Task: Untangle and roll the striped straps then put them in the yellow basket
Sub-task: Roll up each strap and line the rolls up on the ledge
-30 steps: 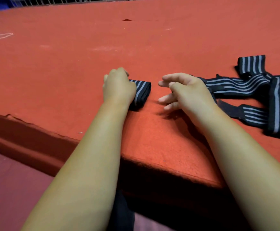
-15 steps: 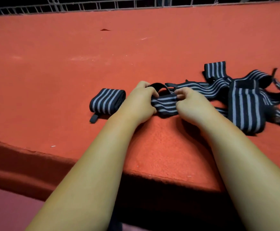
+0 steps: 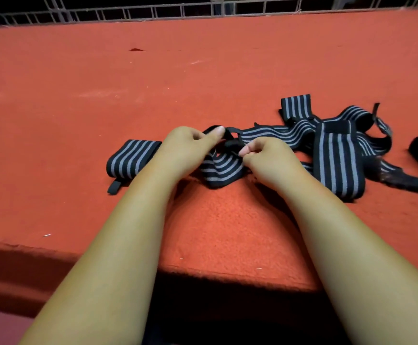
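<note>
Starting a new roll at the near end of a strap [image 3: 221, 168]. Pinching the black loop [image 3: 230, 131] under the thumb of the left hand [image 3: 188, 150], fingers curled in on the cloth; nipping the strap's edge between thumb and fingertips of the right hand [image 3: 270, 155], likewise curled closed on it. Judging this to be the first fold of the roll, and so doing it well by tucking the loop flat inside, squaring the striped edges before turning, holding even tension from both sides to avoid a coned coil, and rolling away from the body along the worktop [image 3: 203, 75]. Feeding slack out of the tangle [image 3: 337, 155] a little at a time rather than tugging, hard pulls probably tightening the crossings there. Locating the worked end directly between the two hands and touching both, bunched on the worktop close to its near edge. Tracing the rest of the strap rightward behind the right hand and into the tangle, just beside that hand. Noting one finished roll [image 3: 130, 158] just beside the left hand on its outer side, partly hidden by the wrist. Not seeing the basket anywhere in view.
</note>
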Available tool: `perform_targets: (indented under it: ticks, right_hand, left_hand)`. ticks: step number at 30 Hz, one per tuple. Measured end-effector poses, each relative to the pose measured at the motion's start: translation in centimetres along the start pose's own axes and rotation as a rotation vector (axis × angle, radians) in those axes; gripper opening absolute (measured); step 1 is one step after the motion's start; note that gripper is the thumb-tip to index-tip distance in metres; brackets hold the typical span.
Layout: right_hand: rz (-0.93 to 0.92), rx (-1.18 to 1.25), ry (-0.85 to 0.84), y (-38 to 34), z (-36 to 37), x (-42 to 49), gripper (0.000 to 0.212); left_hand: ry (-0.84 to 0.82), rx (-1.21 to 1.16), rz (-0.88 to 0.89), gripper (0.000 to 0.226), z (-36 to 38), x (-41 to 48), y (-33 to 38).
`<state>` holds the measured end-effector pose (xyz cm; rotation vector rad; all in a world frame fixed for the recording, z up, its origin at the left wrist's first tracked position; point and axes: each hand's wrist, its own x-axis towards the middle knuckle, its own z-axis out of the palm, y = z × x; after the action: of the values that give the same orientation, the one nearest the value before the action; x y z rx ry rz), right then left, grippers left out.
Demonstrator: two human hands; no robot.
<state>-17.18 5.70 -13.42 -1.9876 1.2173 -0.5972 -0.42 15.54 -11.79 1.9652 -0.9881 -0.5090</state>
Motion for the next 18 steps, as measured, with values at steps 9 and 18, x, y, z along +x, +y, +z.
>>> perform_targets:
  ticks: [9,18]
  right_hand:
    - [0.04,0.111,0.061,-0.1,-0.3,-0.1,0.023]
    - [0.249,0.872,-0.034,-0.5,-2.1,0.7,0.056]
  left_hand:
    - [-0.005,-0.587,-0.037,0.073,-0.4,-0.3,1.5]
    - [-0.581,-0.327,0.153,0.06,-1.5,-2.1,1.8]
